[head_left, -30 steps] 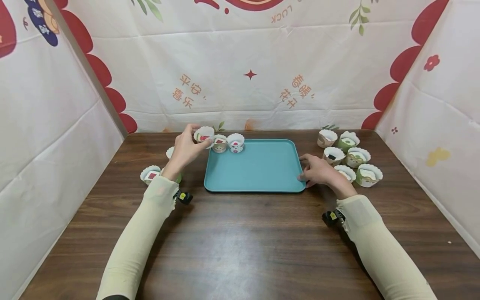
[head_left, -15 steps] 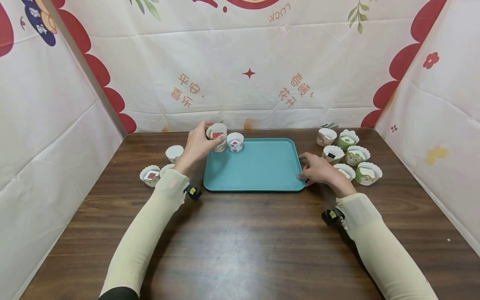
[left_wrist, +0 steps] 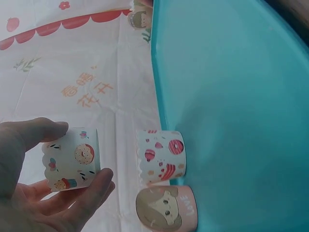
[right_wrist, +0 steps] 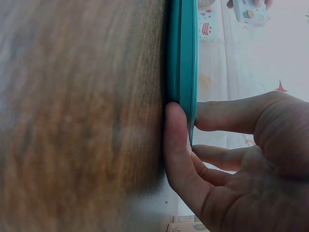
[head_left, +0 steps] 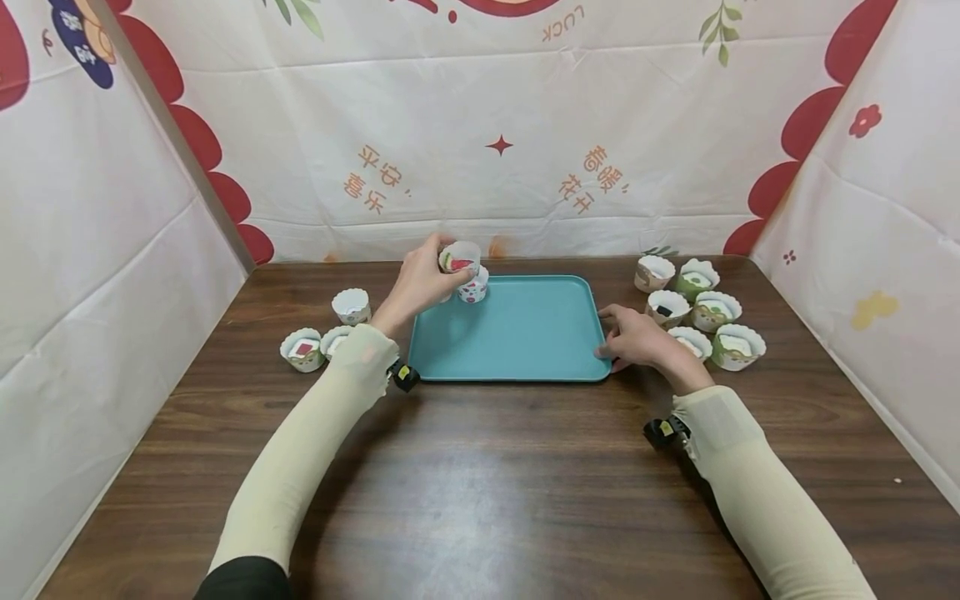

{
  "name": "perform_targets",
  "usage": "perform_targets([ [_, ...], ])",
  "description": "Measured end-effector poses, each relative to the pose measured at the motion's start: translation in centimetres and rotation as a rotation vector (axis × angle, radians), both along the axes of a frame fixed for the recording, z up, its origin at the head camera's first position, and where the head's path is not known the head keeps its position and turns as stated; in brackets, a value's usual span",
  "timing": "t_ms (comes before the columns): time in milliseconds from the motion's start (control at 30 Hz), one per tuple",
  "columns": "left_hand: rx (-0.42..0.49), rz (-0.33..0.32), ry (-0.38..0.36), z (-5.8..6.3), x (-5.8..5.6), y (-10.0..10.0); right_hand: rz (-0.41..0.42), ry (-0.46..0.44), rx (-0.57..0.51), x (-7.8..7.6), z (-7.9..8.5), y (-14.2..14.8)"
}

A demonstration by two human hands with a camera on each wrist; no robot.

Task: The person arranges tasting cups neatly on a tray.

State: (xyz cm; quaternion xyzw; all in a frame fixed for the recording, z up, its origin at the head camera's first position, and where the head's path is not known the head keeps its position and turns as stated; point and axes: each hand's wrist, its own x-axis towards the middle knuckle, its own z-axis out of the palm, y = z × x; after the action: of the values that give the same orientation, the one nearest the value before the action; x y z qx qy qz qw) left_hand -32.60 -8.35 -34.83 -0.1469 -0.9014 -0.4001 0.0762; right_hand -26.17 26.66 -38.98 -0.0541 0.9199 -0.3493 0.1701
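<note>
My left hand point(head_left: 422, 279) pinches a white paper baking cup point(left_wrist: 77, 159) with a doughnut print, raised over the tray's far left corner. Something red shows inside this cup point(head_left: 461, 257) in the head view. Just below it, a cup with a pink balloon print point(left_wrist: 161, 155) stands on the blue-green tray point(head_left: 510, 333). Beside that one is a cup with a face and "LOVE" on it point(left_wrist: 166, 208), which my left hand hides in the head view. My right hand point(head_left: 633, 337) holds the tray's right edge between thumb point(right_wrist: 176, 130) and fingers.
On the wooden table point(head_left: 465, 483), left of the tray, stand a white cup point(head_left: 351, 306), a cup with a red square inside point(head_left: 303, 348) and one partly behind the sleeve point(head_left: 336, 337). Several filled cups point(head_left: 716, 312) stand close by my right hand. A printed cloth point(head_left: 495, 192) hangs behind.
My left hand has carried the doughnut-print cup rightward, from beside the tray's far left corner to over the cups there. My right hand has stayed at the tray's edge.
</note>
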Motion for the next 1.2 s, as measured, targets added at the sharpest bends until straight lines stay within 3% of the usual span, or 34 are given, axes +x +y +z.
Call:
perform_targets([
  [400, 0.049, -0.097, -0.029, 0.2, -1.4, 2.7, -0.002, -0.001, 0.002, 0.0, 0.1, 0.0],
  [633, -0.011, -0.119, -0.048, 0.5, -1.9, 4.1, 0.001, 0.000, 0.003, -0.1, 0.0, 0.0],
  [933, -0.102, -0.147, 0.002, -0.1, -3.0, 5.0, 0.003, -0.006, 0.004, -0.2, -0.1, 0.0],
  [1200, -0.137, -0.177, 0.026, 0.2, -3.3, 5.7, 0.002, -0.002, 0.014, -0.2, 0.0, 0.1],
])
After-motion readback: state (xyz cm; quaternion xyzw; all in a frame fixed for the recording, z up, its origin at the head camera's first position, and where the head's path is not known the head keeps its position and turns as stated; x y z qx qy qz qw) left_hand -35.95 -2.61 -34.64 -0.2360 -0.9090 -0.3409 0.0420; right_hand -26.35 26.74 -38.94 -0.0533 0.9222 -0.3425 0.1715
